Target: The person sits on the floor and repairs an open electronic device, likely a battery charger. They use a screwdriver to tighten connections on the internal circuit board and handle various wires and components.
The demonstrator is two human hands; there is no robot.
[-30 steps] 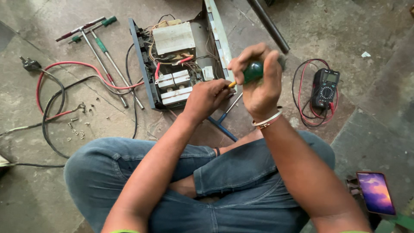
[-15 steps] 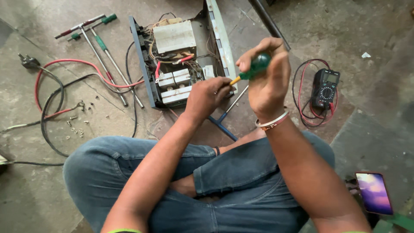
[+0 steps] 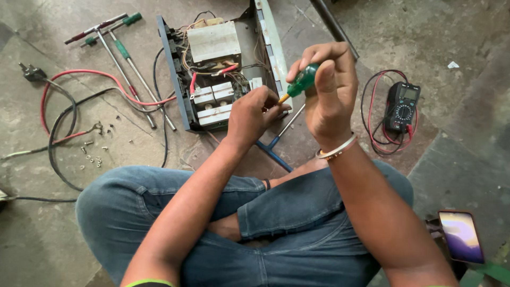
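Note:
An opened metal electrical unit [image 3: 175, 85] lies on the floor in front of me, with a pale heat-sink block, wires and white terminal blocks inside. My right hand [image 3: 330, 93] grips a green-handled screwdriver [image 3: 302, 81] whose tip points down-left. My left hand [image 3: 249, 114] has its fingers closed around the screwdriver's tip, just beside the unit's right side. Whether it pinches a small part there is hidden.
Two T-handle wrenches [image 3: 125, 53] lie at the upper left. Red and black cables [image 3: 64, 106] with a plug curl at the left, near several loose screws [image 3: 93, 154]. A multimeter [image 3: 401, 106] with leads sits at the right. A phone [image 3: 461, 236] lies bottom right. A blue-handled tool [image 3: 273, 151] lies under my hands.
My right hand has lifted the screwdriver handle slightly up and to the right. My left hand stays at the tip.

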